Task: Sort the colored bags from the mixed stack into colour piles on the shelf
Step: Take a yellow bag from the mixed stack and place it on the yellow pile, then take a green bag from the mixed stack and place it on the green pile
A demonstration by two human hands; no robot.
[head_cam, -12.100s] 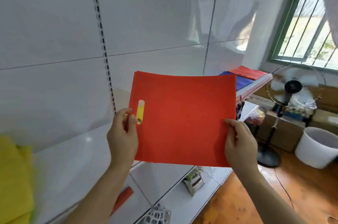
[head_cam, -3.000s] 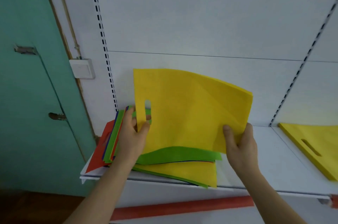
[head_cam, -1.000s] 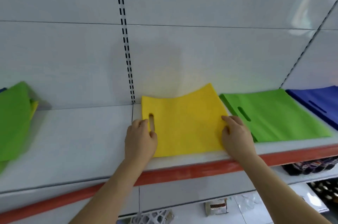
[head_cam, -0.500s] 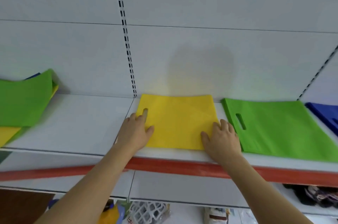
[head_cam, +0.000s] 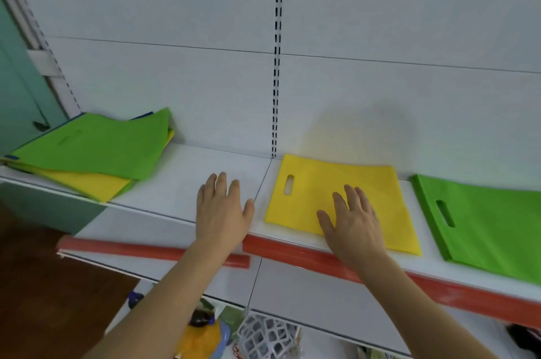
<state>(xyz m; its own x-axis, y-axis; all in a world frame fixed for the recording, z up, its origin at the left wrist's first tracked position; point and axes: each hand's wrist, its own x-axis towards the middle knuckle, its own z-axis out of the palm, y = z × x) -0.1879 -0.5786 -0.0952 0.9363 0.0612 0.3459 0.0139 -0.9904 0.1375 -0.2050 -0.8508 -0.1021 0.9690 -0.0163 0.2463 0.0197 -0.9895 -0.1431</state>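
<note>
Sorting entry, one yellow bag [head_cam: 336,197]: laid flat on the white shelf [head_cam: 181,183], handle slot to the left, just beside the green pile [head_cam: 483,221].

Step in hand, as judged: release and return for the next bag. To do it well, lift both palms straight up so the light fabric does not drag or skew, and leave the near edge square to the shelf's red lip [head_cam: 316,259].

Right hand [head_cam: 352,218]: fingers straight and spread, over the bag's near half, holding nothing; whether it touches cannot be told.

Left hand [head_cam: 222,209]: fingers straight, loosely together, over bare shelf beside the bag's left edge, holding nothing.

Mixed stack [head_cam: 93,148]: far left on the shelf, green bag on top, yellow beneath.
</note>
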